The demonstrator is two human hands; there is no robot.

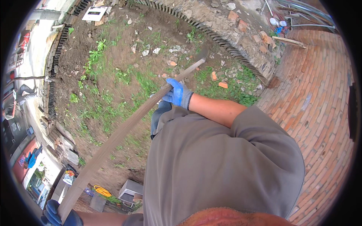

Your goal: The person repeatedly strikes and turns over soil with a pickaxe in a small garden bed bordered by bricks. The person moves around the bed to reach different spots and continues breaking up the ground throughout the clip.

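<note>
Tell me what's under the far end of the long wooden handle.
The wooden handle ends over bare soil with grass tufts, pale stones and orange brick pieces. The tool head is blurred, so the ground right beneath it cannot be seen.

Counting 2 gloved hands: left hand (56, 215) and right hand (177, 93), both in blue gloves, both gripping 1 long wooden handle (120, 133). 1 tool head (202, 56) showing at its far end, blurred. 1 white flat panel (94, 13) lying at the top. 1 yellow hose coil (102, 191) showing low. Orange brick pieces (218, 80) lying scattered on the soil, at least 6, exact count unclear.
</note>
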